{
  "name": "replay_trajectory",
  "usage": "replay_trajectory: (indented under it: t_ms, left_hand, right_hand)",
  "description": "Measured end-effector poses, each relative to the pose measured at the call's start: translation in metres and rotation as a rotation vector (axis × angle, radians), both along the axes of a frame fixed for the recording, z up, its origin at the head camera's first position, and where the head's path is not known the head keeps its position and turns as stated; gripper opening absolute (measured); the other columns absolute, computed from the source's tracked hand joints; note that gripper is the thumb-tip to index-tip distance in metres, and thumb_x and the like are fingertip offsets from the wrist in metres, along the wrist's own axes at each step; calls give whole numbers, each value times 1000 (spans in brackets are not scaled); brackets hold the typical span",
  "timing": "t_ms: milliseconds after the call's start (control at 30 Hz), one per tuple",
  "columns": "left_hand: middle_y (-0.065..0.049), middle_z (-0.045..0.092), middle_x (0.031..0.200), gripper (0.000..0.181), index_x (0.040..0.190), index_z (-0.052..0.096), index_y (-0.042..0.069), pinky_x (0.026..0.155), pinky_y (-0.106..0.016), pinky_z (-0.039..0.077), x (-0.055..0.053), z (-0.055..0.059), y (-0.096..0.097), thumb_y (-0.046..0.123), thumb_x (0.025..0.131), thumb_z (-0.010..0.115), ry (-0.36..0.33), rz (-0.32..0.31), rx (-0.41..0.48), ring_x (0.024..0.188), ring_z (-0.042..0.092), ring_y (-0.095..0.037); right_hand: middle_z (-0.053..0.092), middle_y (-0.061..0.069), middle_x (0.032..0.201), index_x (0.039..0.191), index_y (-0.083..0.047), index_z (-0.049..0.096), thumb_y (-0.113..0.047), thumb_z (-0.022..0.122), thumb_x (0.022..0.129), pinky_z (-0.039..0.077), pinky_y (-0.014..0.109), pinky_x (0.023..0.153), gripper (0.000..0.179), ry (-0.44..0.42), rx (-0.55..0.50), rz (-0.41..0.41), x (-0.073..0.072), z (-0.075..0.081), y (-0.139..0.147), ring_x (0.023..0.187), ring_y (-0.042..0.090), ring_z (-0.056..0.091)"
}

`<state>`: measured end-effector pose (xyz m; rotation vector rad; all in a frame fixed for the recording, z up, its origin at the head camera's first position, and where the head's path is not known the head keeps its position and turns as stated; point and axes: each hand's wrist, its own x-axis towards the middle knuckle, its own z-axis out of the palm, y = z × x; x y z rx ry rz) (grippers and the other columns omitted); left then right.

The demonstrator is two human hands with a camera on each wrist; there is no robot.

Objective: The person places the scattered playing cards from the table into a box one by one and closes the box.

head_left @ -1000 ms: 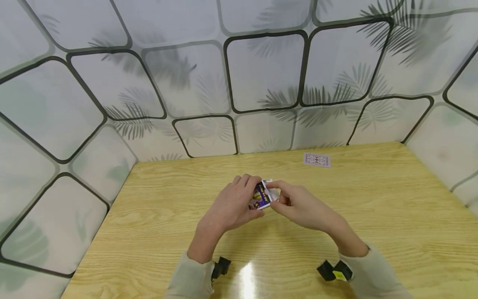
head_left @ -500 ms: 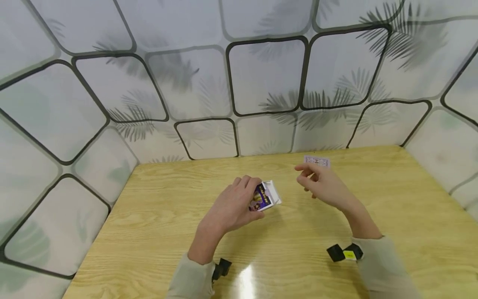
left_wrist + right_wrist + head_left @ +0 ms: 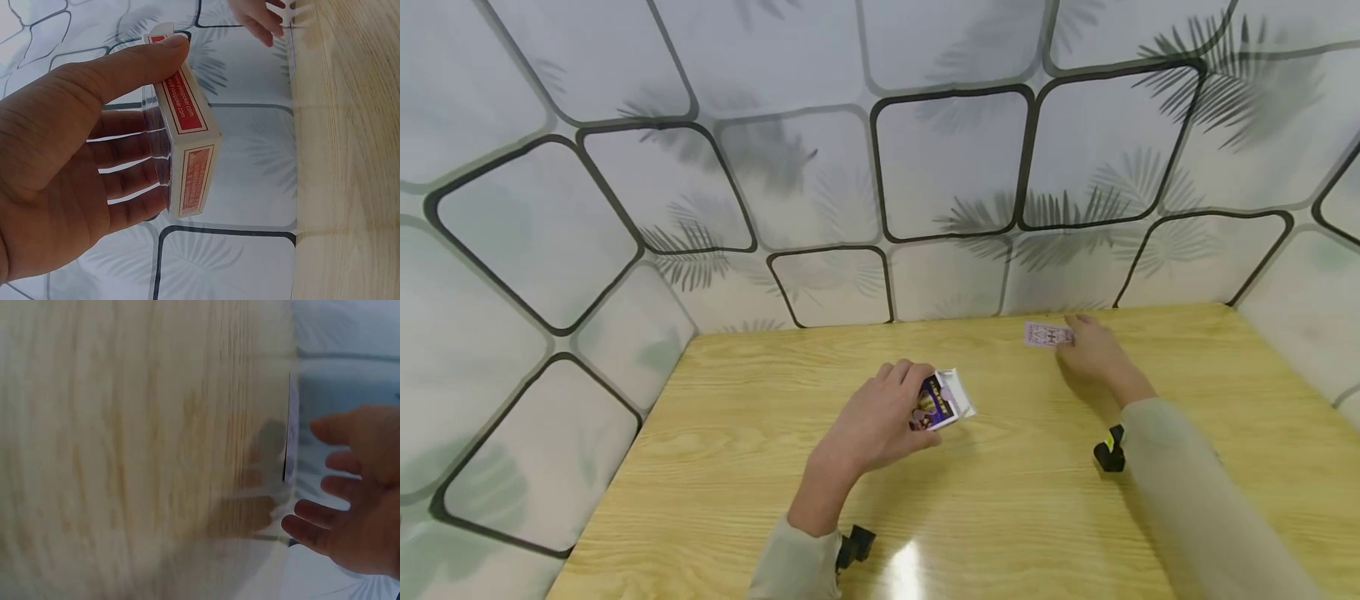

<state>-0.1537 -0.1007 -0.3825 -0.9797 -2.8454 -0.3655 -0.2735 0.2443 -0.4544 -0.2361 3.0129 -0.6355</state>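
In the head view my left hand (image 3: 874, 421) grips a playing card box (image 3: 934, 404) with a purple and yellow picture face, its white end standing open toward the right. The left wrist view shows the thumb along one edge of the box (image 3: 181, 112) and the other fingers across its far face; red printed panels mark its sides. A playing card (image 3: 1047, 334) with a patterned back lies flat near the table's far edge. Over its right end reaches my right hand (image 3: 1093, 350). In the right wrist view the fingers (image 3: 337, 431) are relaxed and spread beside the card (image 3: 292, 431), with a gap showing.
Both hands are above a wooden table (image 3: 737, 467). A patterned fabric screen (image 3: 955, 167) stands right behind its far edge and along the sides. Black wrist cameras (image 3: 855, 547) hang under both sleeves.
My right hand has left the box's white end and moved right and away to the playing card. The left hand keeps its grip on the box, nearly still.
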Motion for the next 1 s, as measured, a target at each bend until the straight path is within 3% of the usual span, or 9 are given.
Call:
replay_trajectory:
  t_ms: [167, 267, 400, 500, 667, 900, 1000]
  left_hand:
    - [-4, 53, 119, 73, 135, 38, 13, 77, -29, 47, 0, 0, 2, 44, 79, 74, 9, 1, 4, 97, 49, -14]
    - [-4, 53, 118, 73, 134, 39, 12, 77, -29, 47, 0, 1, 2, 44, 79, 74, 23, -5, 4, 96, 49, -14]
    - [-4, 53, 118, 72, 133, 40, 12, 76, -29, 47, 1, 2, 3, 44, 78, 74, 27, -6, -4, 96, 49, -15]
    - [-4, 53, 118, 73, 134, 40, 12, 77, -29, 47, 2, 1, 3, 44, 78, 75, 12, -4, -10, 96, 49, -15]
    - [-3, 53, 118, 73, 133, 40, 13, 77, -29, 47, 3, -1, 3, 45, 77, 75, 10, -3, -8, 95, 49, -14]
    - [-4, 53, 117, 72, 133, 41, 12, 76, -29, 47, 4, -2, 3, 44, 78, 75, 10, -5, -15, 94, 49, -14]
    - [-3, 53, 117, 71, 133, 41, 12, 76, -28, 47, 5, -2, 3, 44, 78, 74, 8, -7, -16, 94, 49, -14]
  right_hand:
    - [24, 38, 143, 140, 13, 31, -24, 40, 97, 28, 67, 98, 57, -72, 123, 78, 1, -6, 7, 125, 60, 26]
    - [42, 37, 133, 128, 11, 51, -18, 45, 95, 37, 63, 93, 44, -3, 138, 113, 5, -5, 2, 116, 55, 43]
    - [63, 29, 106, 108, 8, 65, -10, 56, 88, 49, 51, 78, 28, 63, 101, 133, 12, -3, -8, 87, 37, 61]
    - [67, 20, 94, 106, 6, 67, -10, 61, 84, 48, 43, 69, 28, 40, 80, 123, 17, -3, -13, 75, 25, 57]
    - [60, 16, 85, 110, 10, 61, -14, 68, 79, 43, 40, 66, 40, 31, 59, 121, 26, -2, -16, 72, 23, 49]
    - [58, 31, 111, 127, 16, 45, -17, 68, 81, 45, 49, 83, 60, -114, -108, 99, 42, 0, -16, 87, 29, 56]
    - [58, 28, 107, 123, 14, 47, -16, 71, 80, 45, 46, 81, 58, -140, -171, 73, 48, 0, -15, 88, 28, 55]
